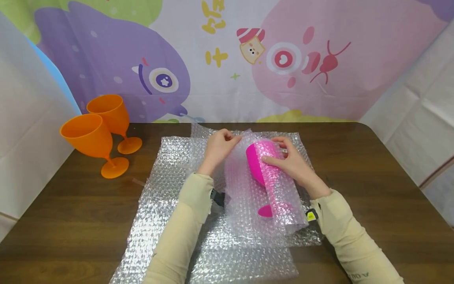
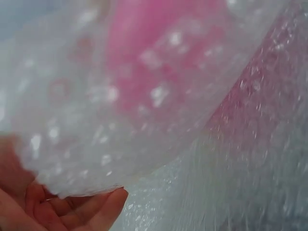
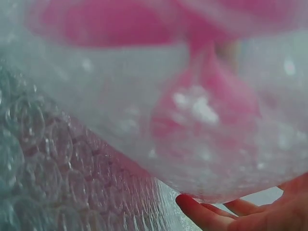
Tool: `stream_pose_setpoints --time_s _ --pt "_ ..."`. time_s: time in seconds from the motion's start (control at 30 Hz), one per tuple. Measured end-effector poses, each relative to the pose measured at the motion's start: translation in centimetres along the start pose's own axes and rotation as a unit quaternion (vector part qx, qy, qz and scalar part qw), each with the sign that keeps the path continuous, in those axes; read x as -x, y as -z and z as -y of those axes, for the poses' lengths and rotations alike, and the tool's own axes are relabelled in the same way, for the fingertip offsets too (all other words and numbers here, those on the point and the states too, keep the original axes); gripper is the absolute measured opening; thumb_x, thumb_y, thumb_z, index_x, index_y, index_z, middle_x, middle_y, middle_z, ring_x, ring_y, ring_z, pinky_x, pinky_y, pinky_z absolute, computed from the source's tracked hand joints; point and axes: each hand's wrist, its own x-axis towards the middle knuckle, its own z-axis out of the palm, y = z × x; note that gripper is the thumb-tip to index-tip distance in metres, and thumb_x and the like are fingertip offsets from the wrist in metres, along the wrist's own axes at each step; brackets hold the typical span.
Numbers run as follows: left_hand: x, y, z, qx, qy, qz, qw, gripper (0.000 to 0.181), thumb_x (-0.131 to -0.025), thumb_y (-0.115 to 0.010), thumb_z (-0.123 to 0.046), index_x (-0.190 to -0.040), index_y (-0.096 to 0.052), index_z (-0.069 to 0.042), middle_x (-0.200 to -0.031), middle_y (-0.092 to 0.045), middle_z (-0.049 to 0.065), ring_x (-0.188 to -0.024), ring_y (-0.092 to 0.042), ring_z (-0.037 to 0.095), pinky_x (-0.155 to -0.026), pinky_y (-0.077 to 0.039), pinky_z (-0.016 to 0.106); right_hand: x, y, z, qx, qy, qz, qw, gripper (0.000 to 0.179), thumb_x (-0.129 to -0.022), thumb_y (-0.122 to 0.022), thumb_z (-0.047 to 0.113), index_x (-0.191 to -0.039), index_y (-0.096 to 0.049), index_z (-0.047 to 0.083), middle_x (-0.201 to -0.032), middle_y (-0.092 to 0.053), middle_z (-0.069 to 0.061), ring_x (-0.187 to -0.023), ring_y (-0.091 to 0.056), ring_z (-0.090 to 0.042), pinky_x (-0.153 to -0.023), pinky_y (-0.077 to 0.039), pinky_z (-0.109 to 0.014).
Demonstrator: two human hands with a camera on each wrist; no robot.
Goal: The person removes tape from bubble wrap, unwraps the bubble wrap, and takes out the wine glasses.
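A pink goblet [image 1: 254,162] lies on its side in a sheet of bubble wrap [image 1: 241,197], one flap folded over its right part. Its bowl points away from the person, and the foot shows nearer the front. My right hand [image 1: 294,165] grips the bowl through the wrap, thumb on top. To the left of the bowl, my left hand [image 1: 220,148] pinches the far left edge of the sheet. The left wrist view shows those fingers [image 2: 103,209] at the sheet's rim. In the right wrist view, the goblet's stem and foot [image 3: 207,106] appear blurred through the plastic.
More bubble wrap sheets [image 1: 166,189] lie flat beneath on the dark wooden table [image 1: 372,185]. Two orange goblets [image 1: 88,136] stand upright at the back left. A printed cartoon cloth [image 1: 220,90] hangs behind the table, with white panels at both sides.
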Motion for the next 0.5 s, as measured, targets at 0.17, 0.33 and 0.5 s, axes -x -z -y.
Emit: stream_pose_setpoints --time_s 0.17,0.33,0.5 --pt "-0.3 0.6 0.7 -0.024 0.013 -0.003 0.9996 0.026 -0.085 -0.061 -0.03 -0.079 -0.061 -0.005 -0.075 -0.058 0.005 -0.066 -0.048 0.016 -0.059 -0.038 0.026 0.0 0.2 0.0 0.019 0.01 -0.01 0.9997 0.063 -0.081 -0.066 0.027 -0.133 -0.035 0.012 -0.138 -0.032 -0.016 -0.121 -0.036 -0.037 -0.084 -0.046 -0.049" --pt "-0.4 1.1 1.4 -0.02 0.027 -0.003 0.9994 0.019 -0.084 -0.061 -0.021 -0.087 -0.062 -0.003 -0.084 -0.062 0.01 -0.075 -0.054 0.021 -0.069 -0.045 0.031 -0.1 0.5 0.0 0.043 0.029 -0.024 0.9984 0.058 -0.082 -0.065 0.026 -0.133 -0.04 0.01 -0.134 -0.037 -0.017 -0.12 -0.036 -0.037 -0.087 -0.043 -0.052" --pt "-0.5 1.4 2.0 -0.021 0.03 -0.006 0.9993 0.017 -0.082 -0.062 -0.017 -0.092 -0.064 -0.003 -0.091 -0.065 0.012 -0.082 -0.058 0.024 -0.075 -0.047 0.034 0.1 0.7 0.0 0.072 0.039 -0.042 0.9957 0.054 -0.084 -0.063 0.027 -0.131 -0.045 0.01 -0.13 -0.038 -0.018 -0.113 -0.039 -0.035 -0.085 -0.042 -0.046"
